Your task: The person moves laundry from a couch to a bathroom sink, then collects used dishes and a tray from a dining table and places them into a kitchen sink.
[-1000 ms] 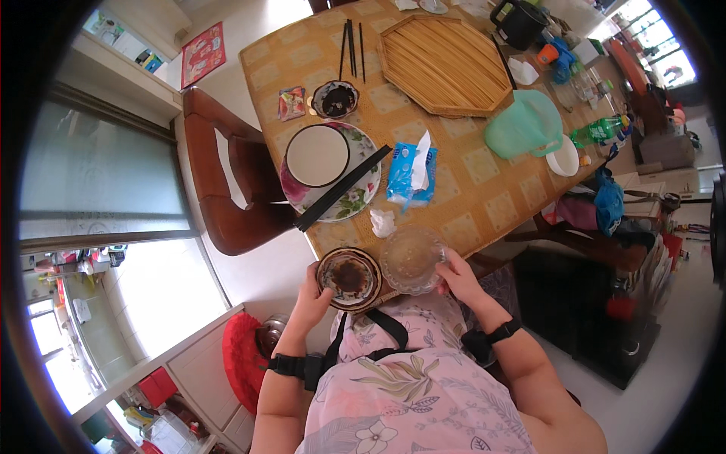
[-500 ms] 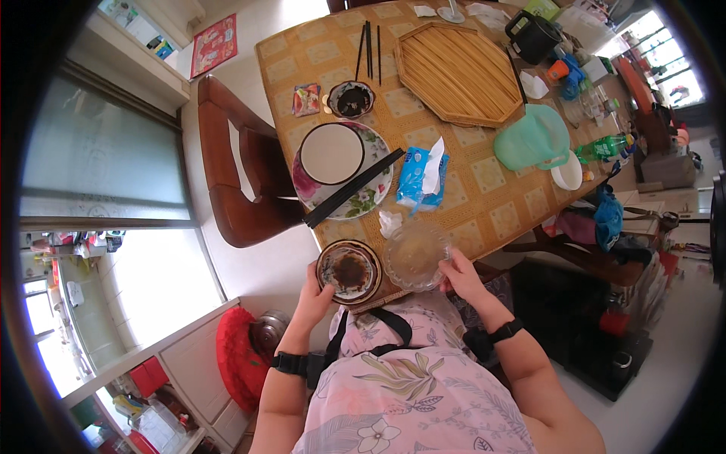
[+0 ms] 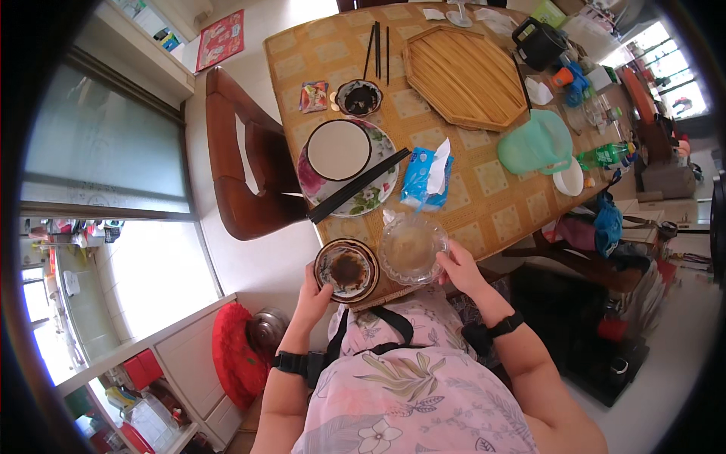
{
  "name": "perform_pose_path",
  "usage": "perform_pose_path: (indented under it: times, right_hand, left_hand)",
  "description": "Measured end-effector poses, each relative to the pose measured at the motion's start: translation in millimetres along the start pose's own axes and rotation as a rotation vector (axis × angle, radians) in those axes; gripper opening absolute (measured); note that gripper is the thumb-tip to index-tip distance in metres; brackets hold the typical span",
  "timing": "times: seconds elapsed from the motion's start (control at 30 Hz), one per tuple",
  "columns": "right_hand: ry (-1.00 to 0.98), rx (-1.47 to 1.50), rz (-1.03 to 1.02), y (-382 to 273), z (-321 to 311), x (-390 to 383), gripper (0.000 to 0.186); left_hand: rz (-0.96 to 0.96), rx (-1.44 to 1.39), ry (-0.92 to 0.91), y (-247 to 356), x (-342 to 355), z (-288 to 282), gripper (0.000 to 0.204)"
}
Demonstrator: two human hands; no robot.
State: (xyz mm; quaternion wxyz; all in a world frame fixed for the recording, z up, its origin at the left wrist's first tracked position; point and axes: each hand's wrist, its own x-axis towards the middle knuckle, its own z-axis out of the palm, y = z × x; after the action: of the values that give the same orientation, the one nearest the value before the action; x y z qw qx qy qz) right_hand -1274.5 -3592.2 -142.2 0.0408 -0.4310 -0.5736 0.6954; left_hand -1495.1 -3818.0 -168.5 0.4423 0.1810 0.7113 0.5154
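At the table's near edge, my left hand (image 3: 314, 290) grips the rim of a small stack of dark-rimmed bowls (image 3: 364, 289), thumb over the edge. The top bowl has brown sauce residue inside. Just right of the stack, my right hand (image 3: 459, 268) holds a clear glass dish (image 3: 414, 247) with a scalloped rim by its right side. The dish looks tilted slightly, and its left edge is close to the bowls; I cannot tell whether they touch. A crumpled tissue (image 3: 389, 216) shows at the dish's far edge.
Beyond lie a floral plate (image 3: 383, 185) with a white bowl (image 3: 338, 150) and black chopsticks (image 3: 359, 184), and a blue tissue pack (image 3: 427, 178). Farther off are a small dark bowl (image 3: 358, 98), an octagonal wooden board (image 3: 465, 76) and a green pitcher (image 3: 535, 142). A wooden chair (image 3: 249, 163) stands left.
The glass dish in my right hand has shifted slightly away from me and left, now partly covering the crumpled tissue. My left hand keeps its grip on the bowls. The view has shifted a little.
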Motion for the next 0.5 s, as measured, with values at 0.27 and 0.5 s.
perform_pose_path:
  times: [0.27,0.5]
  right_hand:
    - [-0.032,0.056,0.103,12,3,8,0.027]
    - [-0.159,0.098,0.053,11,17,16,0.047]
  left_hand:
    - [-0.026,0.001,0.066,17,-15,-6,0.046]
    - [-0.031,0.007,0.060,80,-29,-4,0.044]
